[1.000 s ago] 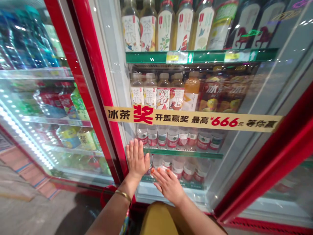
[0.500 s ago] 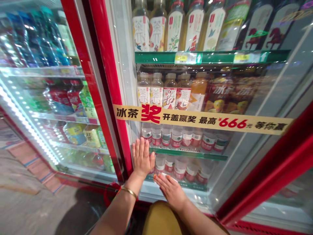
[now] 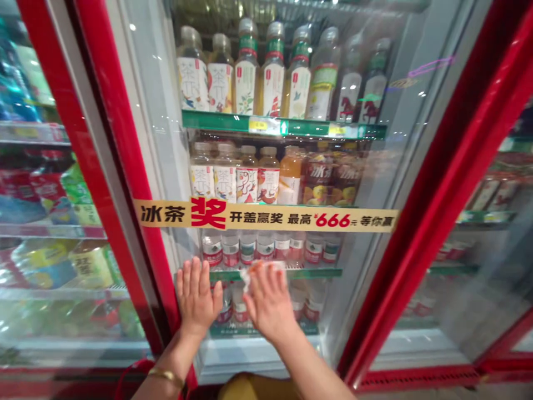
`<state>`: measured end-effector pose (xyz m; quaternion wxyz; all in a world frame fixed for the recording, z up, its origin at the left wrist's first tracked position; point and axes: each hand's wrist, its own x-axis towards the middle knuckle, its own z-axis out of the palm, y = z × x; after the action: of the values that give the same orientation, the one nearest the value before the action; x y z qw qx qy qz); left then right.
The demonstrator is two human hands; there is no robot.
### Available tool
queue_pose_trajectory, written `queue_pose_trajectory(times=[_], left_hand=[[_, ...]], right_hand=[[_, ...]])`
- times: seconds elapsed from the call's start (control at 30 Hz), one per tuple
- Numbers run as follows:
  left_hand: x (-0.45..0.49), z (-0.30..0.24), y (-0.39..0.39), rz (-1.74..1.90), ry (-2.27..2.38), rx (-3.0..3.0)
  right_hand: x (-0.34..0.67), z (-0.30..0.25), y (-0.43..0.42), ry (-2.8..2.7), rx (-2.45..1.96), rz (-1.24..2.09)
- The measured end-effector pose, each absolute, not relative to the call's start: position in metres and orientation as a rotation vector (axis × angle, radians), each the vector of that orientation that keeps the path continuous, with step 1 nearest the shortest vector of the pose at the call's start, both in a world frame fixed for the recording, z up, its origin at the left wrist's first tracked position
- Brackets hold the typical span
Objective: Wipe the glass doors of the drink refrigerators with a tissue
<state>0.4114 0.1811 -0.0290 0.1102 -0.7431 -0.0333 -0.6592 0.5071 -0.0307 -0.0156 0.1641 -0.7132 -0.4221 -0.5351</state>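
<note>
My left hand [image 3: 195, 303] lies flat with fingers stretched on the glass door [image 3: 362, 183], near its red left frame, and holds nothing. Over the lower part of the same door, my right hand [image 3: 268, 303] presses a crumpled white tissue [image 3: 245, 278] against the glass. Its fingers are extended over the tissue and hide most of it. A yellow promotional strip [image 3: 270, 215] with black and red characters runs across the door above both hands. Behind the glass, small water bottles [image 3: 231, 250] stand on the lower shelves, partly covered by my hands.
Tea bottles [image 3: 272, 78] fill the upper shelf. A red door frame [image 3: 420, 194] slants along the right side. Another drinks cooler with green juice bottles [image 3: 83, 189] stands at left. Something mustard-yellow [image 3: 254, 387] shows at the bottom edge.
My right hand has moved up the glass with the tissue, from the lower shelf to just below the yellow strip. My left hand stays flat by the frame. The view has shifted rightward.
</note>
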Motion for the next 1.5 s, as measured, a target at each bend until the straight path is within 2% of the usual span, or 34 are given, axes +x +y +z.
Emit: queue_pose_trajectory(times=[0.07,0.1,0.27,0.47,0.57,0.7,0.8,0.87,0.93,1.07,1.13,1.2,1.3,1.37,1.5], left_hand=[[0.412,-0.028,0.182,-1.948,-0.078,-2.177],[0.412,-0.028,0.183,-1.950,-0.073,-2.175],[0.416,-0.036,0.187,-1.964,-0.091,-2.178],[0.415,-0.039,0.186,-1.948,-0.118,-2.204],[0.416,-0.038,0.185,-1.947,-0.131,-2.200],[0.416,-0.035,0.184,-1.957,-0.127,-2.163],[0.415,-0.036,0.185,-1.943,-0.117,-2.169],[0.414,-0.038,0.187,-1.949,-0.125,-2.175],[0.415,-0.041,0.189,-1.963,-0.145,-2.180],[0.418,-0.046,0.190,-1.989,-0.153,-2.185],[0.419,-0.046,0.189,-1.998,-0.166,-2.178],[0.418,-0.044,0.189,-1.990,-0.182,-2.175],[0.417,-0.039,0.189,-1.969,-0.152,-2.167],[0.415,-0.037,0.189,-1.968,-0.124,-2.153],[0.415,-0.035,0.185,-1.984,-0.119,-2.143]], right_hand=[[0.510,-0.023,-0.028,-1.489,-1.990,-1.542],[0.520,-0.025,-0.039,-1.433,-2.009,-1.547],[0.581,-0.045,-0.122,-0.463,-2.060,-1.449],[0.537,-0.122,-0.117,-0.360,-2.009,-1.430],[0.547,-0.089,-0.108,-0.291,-1.958,-1.403],[0.564,0.020,-0.080,-0.263,-1.960,-1.356],[0.539,0.065,-0.044,-0.780,-2.048,-1.509],[0.524,0.063,-0.039,-1.190,-2.024,-1.610],[0.529,0.049,-0.059,-1.295,-1.996,-1.662],[0.579,0.055,-0.115,-0.556,-2.013,-1.515],[0.583,0.073,-0.107,-0.303,-1.970,-1.414],[0.562,0.086,-0.071,-0.434,-1.982,-1.432],[0.516,0.090,-0.010,-1.051,-2.004,-1.548],[0.505,0.085,-0.001,-1.222,-2.006,-1.572],[0.554,0.078,-0.073,-0.725,-2.073,-1.455]])
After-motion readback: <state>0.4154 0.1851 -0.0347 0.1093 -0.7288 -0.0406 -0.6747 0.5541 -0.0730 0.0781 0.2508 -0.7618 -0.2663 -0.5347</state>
